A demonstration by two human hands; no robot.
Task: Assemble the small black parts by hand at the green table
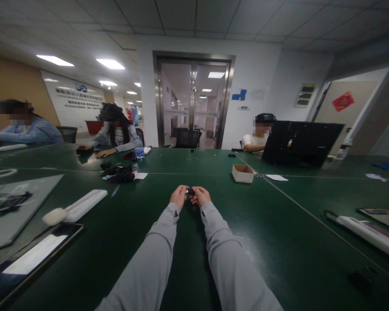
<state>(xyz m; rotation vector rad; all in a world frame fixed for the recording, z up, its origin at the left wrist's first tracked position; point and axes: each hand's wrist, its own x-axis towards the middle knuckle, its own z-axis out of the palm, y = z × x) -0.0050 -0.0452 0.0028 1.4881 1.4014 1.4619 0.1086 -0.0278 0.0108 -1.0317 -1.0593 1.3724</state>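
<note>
Both my arms in grey sleeves reach forward over the dark green table (272,242). My left hand (179,195) and my right hand (200,195) meet at the middle, fingers curled. Together they pinch a small black object (190,191) between their fingertips, held just above the tabletop. I cannot make out what the object is.
A small cardboard box (243,173) sits ahead right. A pile of black parts (119,172), a water bottle (138,147) and white bars (84,204) lie to the left. A black laptop (300,143) stands at right. Three people sit at the far side.
</note>
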